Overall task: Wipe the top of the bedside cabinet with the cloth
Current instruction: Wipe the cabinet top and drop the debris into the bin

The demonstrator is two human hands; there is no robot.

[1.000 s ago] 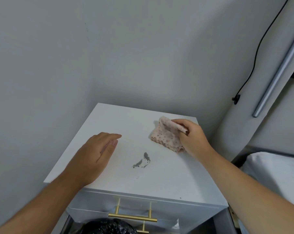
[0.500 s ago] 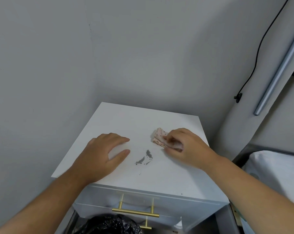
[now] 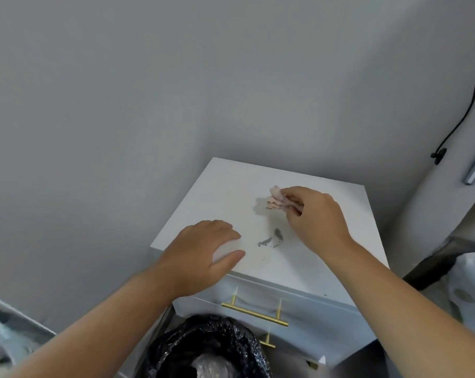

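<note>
The white bedside cabinet (image 3: 225,186) stands in the corner against grey walls. A dark grey smear (image 3: 273,238) marks the middle of its top. My right hand (image 3: 315,219) pinches a bunched pink dotted cloth (image 3: 276,199) just above the top, a little beyond the smear; most of the cloth is hidden under my fingers. My left hand (image 3: 203,252) rests flat on the front left part of the top, fingers apart, thumb pointing at the smear, holding nothing.
Gold bar handles (image 3: 254,313) run across the drawer fronts. A bin with a black liner (image 3: 211,347) sits right below the cabinet front. A bed with white bedding (image 3: 468,285) is at the right. A black cable (image 3: 465,113) hangs down the right wall.
My right hand has gathered the spread cloth into a small bunch and lifted it slightly. My left hand has slid right, toward the smear. The camera view has shifted left.
</note>
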